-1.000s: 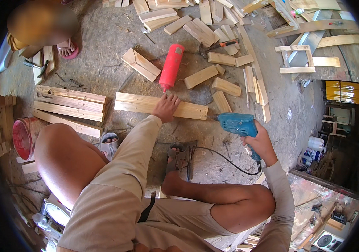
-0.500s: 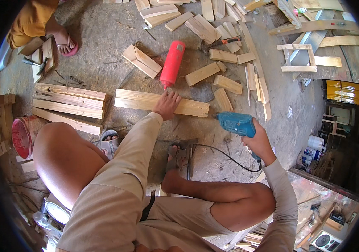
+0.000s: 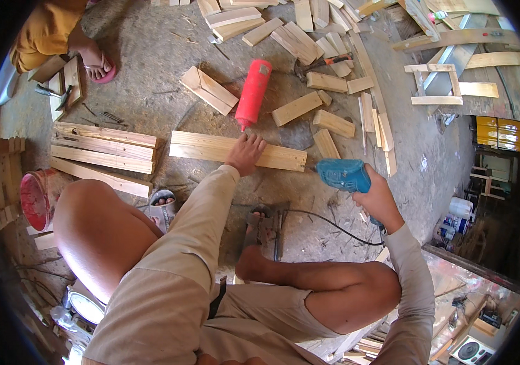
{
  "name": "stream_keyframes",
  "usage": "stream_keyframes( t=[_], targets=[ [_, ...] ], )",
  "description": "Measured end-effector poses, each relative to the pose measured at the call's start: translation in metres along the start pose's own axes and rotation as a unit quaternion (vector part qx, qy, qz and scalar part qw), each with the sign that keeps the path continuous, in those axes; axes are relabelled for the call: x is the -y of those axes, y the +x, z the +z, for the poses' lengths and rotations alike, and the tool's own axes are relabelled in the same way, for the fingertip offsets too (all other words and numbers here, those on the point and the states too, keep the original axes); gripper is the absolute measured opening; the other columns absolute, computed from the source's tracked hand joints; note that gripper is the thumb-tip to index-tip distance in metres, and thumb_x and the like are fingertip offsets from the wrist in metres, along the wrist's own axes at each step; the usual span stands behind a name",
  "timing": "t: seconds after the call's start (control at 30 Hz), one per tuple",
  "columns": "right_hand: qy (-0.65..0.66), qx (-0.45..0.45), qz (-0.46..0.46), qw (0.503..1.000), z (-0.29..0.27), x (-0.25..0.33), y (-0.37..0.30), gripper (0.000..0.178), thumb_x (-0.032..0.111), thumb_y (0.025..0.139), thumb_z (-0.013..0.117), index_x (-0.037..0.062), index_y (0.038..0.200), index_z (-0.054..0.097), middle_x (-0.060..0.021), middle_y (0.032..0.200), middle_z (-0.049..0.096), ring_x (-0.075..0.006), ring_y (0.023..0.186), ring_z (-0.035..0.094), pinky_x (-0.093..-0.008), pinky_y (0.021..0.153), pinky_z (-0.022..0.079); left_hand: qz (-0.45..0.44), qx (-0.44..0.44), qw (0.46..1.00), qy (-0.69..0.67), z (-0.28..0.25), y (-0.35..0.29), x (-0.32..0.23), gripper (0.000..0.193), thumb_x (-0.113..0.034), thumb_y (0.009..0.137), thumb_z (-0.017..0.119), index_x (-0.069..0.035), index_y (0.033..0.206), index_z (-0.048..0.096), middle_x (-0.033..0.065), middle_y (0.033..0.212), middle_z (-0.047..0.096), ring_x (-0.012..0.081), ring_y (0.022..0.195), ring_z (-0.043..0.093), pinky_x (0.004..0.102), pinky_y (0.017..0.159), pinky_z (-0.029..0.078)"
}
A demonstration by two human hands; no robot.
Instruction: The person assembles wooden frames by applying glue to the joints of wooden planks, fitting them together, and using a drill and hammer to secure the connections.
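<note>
A pale wooden board (image 3: 196, 146) lies crosswise on the floor in front of me. My left hand (image 3: 246, 154) presses down on it right of its middle, fingers over the far edge. My right hand (image 3: 377, 196) grips a blue power drill (image 3: 342, 175) by its handle. The drill points left, its front close beside the board's right end; whether the bit touches the wood I cannot tell. A dark cord runs from the drill along the floor. Just beyond my left fingers lies a red squeeze bottle (image 3: 252, 97), its nozzle pointing toward them.
Several boards (image 3: 103, 149) lie side by side at left, near a red-stained bucket (image 3: 36, 198). Wood blocks (image 3: 296, 107) and a hammer (image 3: 324, 62) lie beyond the drill. A wooden frame (image 3: 433, 85) is at far right. Another person's foot (image 3: 98, 67) shows at upper left.
The whole view has shifted slightly, so things sit a little farther right. Both hands, the board and the drill keep nearly the same places relative to each other.
</note>
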State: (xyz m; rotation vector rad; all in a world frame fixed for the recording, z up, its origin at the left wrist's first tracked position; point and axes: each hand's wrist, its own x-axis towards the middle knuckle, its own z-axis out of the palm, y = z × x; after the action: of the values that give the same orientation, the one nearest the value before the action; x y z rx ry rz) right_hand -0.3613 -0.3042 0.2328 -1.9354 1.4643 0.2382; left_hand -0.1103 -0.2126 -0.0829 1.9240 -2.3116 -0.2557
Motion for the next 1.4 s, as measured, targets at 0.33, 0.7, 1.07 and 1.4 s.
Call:
stream_keyframes(
  t=[0.33,0.7,1.07,1.4],
  targets=[
    [0.070,0.010,0.012,0.997,-0.002,-0.006,0.002,0.053,-0.002,0.075,0.064,-0.0070,0.126,0.054,-0.0144,0.084,0.065,-0.0191,0.059,0.064,-0.0323,0.053,0.051,-0.001,0.000,1.000,-0.010,0.000,0.000,-0.001,0.070,-0.034,0.067,0.081,-0.004,0.124,0.053,0.0089,0.115,0.054,0.0260,0.118,0.051,0.0405,0.101,0.038],
    [0.111,-0.008,0.010,0.994,0.002,-0.024,-0.001,0.047,-0.003,0.073,0.065,-0.0040,0.119,0.056,-0.0125,0.085,0.065,-0.0182,0.058,0.064,-0.0322,0.052,0.051,0.001,-0.007,1.000,-0.019,-0.002,0.000,0.000,0.067,-0.033,0.067,0.081,-0.005,0.121,0.053,0.0089,0.115,0.054,0.0261,0.118,0.052,0.0404,0.101,0.038],
    [0.113,-0.013,-0.022,0.993,0.008,-0.030,-0.004,0.048,-0.002,0.073,0.066,-0.0032,0.120,0.058,-0.0116,0.085,0.067,-0.0186,0.061,0.066,-0.0329,0.054,0.052,-0.003,-0.001,1.000,-0.020,-0.005,-0.001,-0.003,0.072,-0.030,0.067,0.080,-0.003,0.127,0.053,0.0097,0.118,0.055,0.0271,0.119,0.052,0.0421,0.105,0.036],
    [0.153,-0.005,-0.028,0.988,-0.007,-0.015,-0.014,0.048,-0.003,0.075,0.067,-0.0029,0.122,0.059,-0.0092,0.086,0.067,-0.0164,0.067,0.065,-0.0310,0.061,0.054,0.010,-0.015,0.998,-0.053,-0.006,-0.004,0.000,0.076,-0.030,0.064,0.082,-0.003,0.129,0.052,0.0100,0.117,0.057,0.0273,0.118,0.053,0.0422,0.103,0.038]
  ],
)
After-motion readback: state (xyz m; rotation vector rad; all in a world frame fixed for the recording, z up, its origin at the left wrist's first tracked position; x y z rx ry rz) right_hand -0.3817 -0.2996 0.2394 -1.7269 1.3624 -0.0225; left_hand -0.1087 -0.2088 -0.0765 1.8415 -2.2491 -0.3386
